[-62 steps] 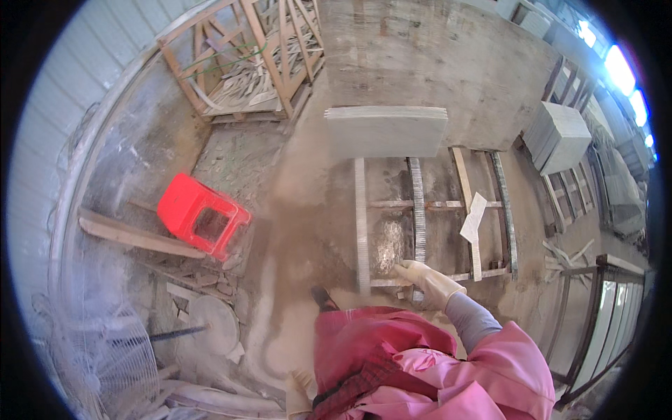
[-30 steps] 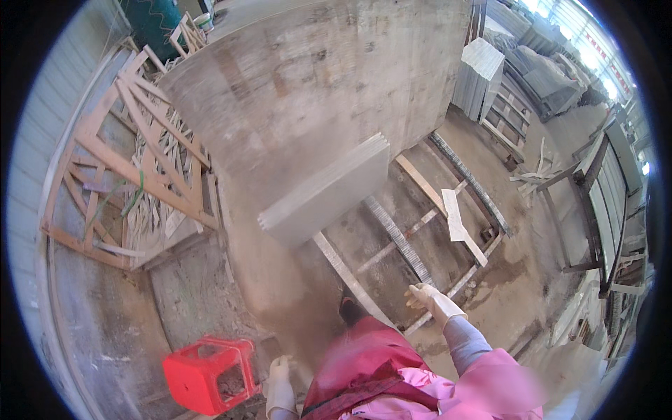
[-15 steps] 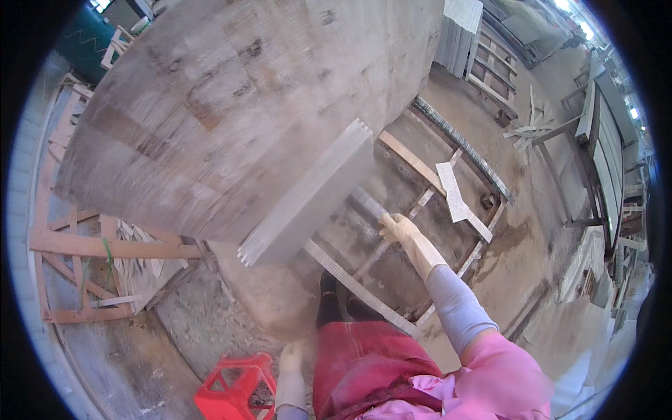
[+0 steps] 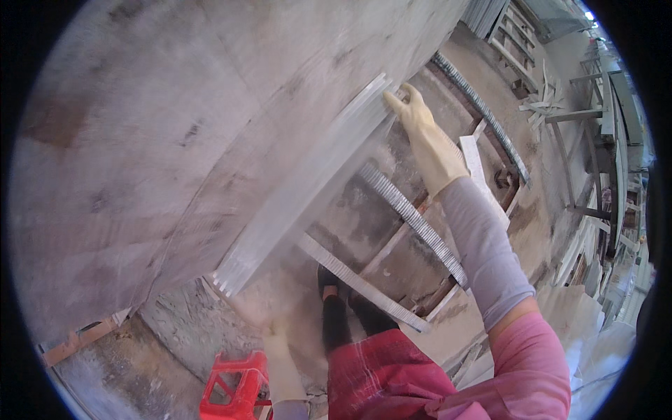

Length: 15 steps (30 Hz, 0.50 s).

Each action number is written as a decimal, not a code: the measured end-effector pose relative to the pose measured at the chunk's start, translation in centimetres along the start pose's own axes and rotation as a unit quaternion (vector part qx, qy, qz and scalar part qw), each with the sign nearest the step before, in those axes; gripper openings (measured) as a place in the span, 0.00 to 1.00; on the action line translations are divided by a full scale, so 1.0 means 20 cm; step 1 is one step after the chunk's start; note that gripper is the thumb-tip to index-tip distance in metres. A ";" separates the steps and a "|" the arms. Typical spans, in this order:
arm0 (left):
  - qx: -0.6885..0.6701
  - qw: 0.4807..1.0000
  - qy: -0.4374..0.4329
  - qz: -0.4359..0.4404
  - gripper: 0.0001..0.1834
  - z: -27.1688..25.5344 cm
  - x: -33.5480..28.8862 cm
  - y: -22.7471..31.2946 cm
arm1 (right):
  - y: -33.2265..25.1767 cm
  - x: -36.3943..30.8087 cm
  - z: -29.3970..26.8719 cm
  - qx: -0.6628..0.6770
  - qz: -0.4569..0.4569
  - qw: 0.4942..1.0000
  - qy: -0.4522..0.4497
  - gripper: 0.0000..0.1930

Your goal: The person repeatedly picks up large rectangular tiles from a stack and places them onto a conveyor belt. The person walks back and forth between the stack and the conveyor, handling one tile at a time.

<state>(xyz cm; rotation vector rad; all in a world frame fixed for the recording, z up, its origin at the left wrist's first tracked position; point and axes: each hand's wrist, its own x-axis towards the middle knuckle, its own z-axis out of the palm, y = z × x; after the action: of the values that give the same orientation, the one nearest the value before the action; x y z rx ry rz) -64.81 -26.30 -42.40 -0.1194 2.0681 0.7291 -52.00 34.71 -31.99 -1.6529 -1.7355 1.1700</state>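
Note:
A stack of thin grey-white slabs (image 4: 308, 182) stands on edge, leaning against a big, worn, upright board (image 4: 161, 119). My right hand (image 4: 423, 133), in a cream rubber glove, is at the far end of this stack. Its thumb and fingers are apart, with the thumb tip at the slabs' corner; whether it presses on them I cannot tell. Low in the picture, my left hand (image 4: 278, 343), gloved alike, hangs near a red plastic stool (image 4: 234, 385). Motion blur hides its fingers.
A low metal frame with ridged bars (image 4: 413, 217) lies on the floor before my feet. A pale strip (image 4: 479, 168) rests across it. To the right stands a metal rack (image 4: 595, 140). Scrap strips (image 4: 542, 105) lie at the far right, near a slatted frame (image 4: 514, 42).
My right hand has moved from a ridged bar of the floor frame up to the stack's far end. The view has shifted closer to the board. My left hand stays low by the stool.

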 end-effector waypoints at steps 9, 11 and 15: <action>-0.203 0.968 0.144 0.024 0.24 0.04 0.20 0.27 | 0.10 0.12 0.00 -0.083 -0.016 0.996 -0.020 0.41; -0.171 0.975 0.140 0.035 0.25 0.02 0.24 0.25 | 0.09 0.10 -0.01 -0.086 -0.032 0.996 -0.012 0.39; -0.175 0.977 0.120 0.032 0.25 0.00 0.31 0.26 | 0.09 0.08 -0.03 -0.051 -0.015 0.999 -0.011 0.34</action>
<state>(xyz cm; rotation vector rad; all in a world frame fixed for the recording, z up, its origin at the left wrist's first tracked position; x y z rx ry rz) -70.26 -20.81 -44.94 -0.3559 2.1581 1.1631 -50.81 36.32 -33.59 -1.6728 -1.8558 1.1065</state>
